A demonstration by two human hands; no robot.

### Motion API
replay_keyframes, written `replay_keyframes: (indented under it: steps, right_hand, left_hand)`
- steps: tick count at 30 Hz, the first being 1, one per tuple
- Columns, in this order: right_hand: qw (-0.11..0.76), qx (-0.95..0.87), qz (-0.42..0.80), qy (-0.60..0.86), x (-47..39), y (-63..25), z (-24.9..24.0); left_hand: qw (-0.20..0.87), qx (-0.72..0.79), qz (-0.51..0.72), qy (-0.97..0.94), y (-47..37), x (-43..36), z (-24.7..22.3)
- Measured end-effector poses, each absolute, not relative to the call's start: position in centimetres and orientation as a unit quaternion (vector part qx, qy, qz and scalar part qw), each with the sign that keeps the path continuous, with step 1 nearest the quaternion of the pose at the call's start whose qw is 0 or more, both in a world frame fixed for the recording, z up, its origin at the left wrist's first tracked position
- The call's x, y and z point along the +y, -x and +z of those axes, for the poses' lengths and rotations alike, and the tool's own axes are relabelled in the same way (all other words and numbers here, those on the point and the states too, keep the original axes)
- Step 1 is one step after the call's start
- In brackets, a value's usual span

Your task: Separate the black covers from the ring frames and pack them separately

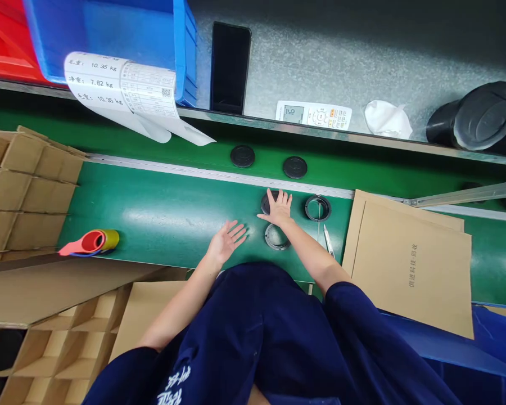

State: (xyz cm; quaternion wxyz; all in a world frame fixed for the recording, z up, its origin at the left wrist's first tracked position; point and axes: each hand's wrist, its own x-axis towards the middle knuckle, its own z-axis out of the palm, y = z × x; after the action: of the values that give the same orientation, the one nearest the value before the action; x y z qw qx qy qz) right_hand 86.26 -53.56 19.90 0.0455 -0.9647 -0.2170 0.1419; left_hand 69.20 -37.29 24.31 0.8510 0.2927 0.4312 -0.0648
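My right hand (279,210) has its fingers spread and reaches over a black round disc (266,203) on the green bench; the hand covers part of the disc. Just below that hand lies a dark ring (277,237), its centre showing the bench. A thicker black ring (317,208) sits to its right, with a utility knife (329,242) in front of it. My left hand (226,242) is palm up with fingers stretched out, holding nothing, to the left of the dark ring. Two more black discs, one left (242,156) and one right (295,167), lie behind the white strip.
Cardboard sheets (413,264) lie at the right. A tape roll (109,239) with a red part sits at the left, near cardboard dividers (37,169). On the shelf above are a blue bin (185,56), a phone (230,67), a remote (314,115) and black cylindrical parts (474,118).
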Motion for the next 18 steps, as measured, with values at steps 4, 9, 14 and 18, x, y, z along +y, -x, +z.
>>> replay_keyframes:
  steps: [4, 9, 14, 18]
  right_hand:
    - [0.046, -0.271, 0.156, 0.949, -50.0, -85.5, 19.0]
    - [0.114, -0.365, 0.1, 0.919, -46.2, -84.1, 20.3]
    - [0.132, -0.402, 0.103, 0.9, -44.2, -83.9, 18.8]
    - [0.177, -0.348, 0.089, 0.916, -41.6, -88.5, 17.6]
  left_hand:
    - [0.838, 0.483, -0.027, -0.254, -67.4, -35.4, 23.3]
    - [0.813, 0.531, 0.003, -0.237, -65.8, -33.4, 22.4]
    - [0.797, 0.566, 0.012, -0.212, -66.6, -31.9, 21.4]
    - [0.805, 0.561, 0.013, -0.194, -68.3, -31.1, 20.8]
